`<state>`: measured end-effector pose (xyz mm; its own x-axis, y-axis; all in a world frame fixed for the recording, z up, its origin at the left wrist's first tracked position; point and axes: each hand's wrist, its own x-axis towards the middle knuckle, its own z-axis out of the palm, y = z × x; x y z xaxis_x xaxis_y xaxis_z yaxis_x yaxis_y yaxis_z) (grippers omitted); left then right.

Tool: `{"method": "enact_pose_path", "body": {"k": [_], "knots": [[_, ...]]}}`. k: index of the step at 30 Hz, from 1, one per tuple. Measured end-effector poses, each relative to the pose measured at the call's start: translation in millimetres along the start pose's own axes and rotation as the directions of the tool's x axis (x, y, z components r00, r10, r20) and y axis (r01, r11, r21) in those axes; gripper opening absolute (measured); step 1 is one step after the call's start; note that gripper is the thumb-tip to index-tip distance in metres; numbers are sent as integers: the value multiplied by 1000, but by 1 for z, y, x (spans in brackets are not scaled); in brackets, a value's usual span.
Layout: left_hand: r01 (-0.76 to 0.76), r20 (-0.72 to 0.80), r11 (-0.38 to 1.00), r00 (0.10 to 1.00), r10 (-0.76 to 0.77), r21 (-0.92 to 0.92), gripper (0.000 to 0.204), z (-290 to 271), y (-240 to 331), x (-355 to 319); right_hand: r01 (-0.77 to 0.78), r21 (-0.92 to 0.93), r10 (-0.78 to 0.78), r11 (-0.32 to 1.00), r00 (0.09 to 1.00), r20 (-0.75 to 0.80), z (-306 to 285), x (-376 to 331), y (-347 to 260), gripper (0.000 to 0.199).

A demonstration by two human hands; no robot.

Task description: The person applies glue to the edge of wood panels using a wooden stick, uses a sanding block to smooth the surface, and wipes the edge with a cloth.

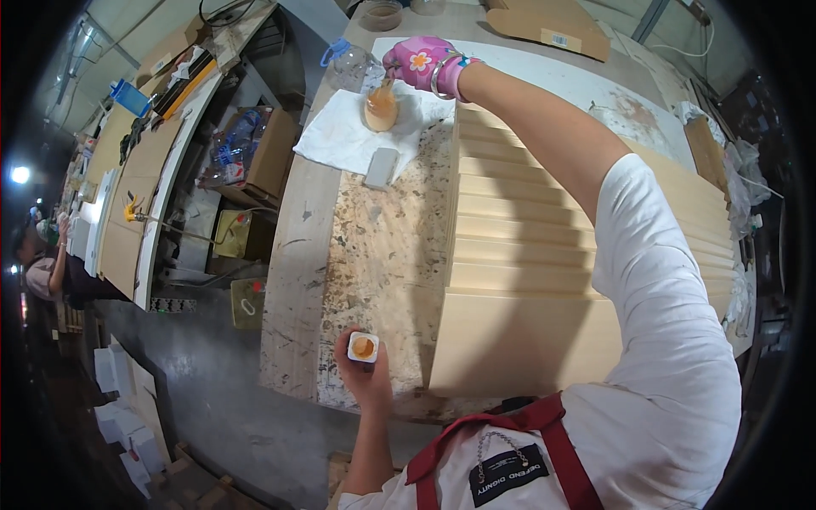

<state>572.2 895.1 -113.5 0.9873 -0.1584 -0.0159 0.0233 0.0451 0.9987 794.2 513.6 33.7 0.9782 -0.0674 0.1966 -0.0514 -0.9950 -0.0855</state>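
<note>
My left hand [365, 378] is bare and closed around a small white square-mouthed container [364, 347], with orange-brown matter inside its opening. At the far side of the table, my right hand [421, 64] wears a pink flowered glove. Its fingers are closed just above a jar [381, 113] with amber-brown contents; whatever they pinch is too small to make out. The jar stands on a white cloth [319, 136]. A grey block [382, 167] lies at the cloth's near edge. Beneath my right arm, pale wooden boards [510, 340] lie overlapped in a stepped row.
A clear plastic jug [347, 64] with a blue handle stands behind the cloth. Farther back are a round tub [381, 14] and a flat cardboard box [548, 25]. Left of the stained worktable [293, 280], shelving holds a carton [263, 157]. A person [47, 272] is at the far left.
</note>
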Motion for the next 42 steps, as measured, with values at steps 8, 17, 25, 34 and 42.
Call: {"method": "enact_pose_path", "body": {"k": [8, 17, 25, 34, 42], "knots": [[49, -105, 995, 993, -59, -90, 43, -2, -11, 3, 156, 164, -145, 974, 986, -81, 27, 0, 11, 13], [27, -74, 965, 997, -8, 263, 54, 12, 2, 1, 20, -155, -38, 988, 992, -116, 75, 50, 1, 17], [49, -87, 940, 996, -21, 339, 62, 8, 13, -4, 214, -140, -252, 967, 889, -381, 127, 102, 20, 18], [138, -150, 979, 976, -161, -153, 41, 24, 3, -6, 97, -107, -106, 990, 991, -84, 32, -6, 16, 15], [-1, 0, 999, 1000, 1, 35, 51, -3, -6, -1, -122, 114, 123, 986, 992, 1, 9, -17, 14, 15]]}}
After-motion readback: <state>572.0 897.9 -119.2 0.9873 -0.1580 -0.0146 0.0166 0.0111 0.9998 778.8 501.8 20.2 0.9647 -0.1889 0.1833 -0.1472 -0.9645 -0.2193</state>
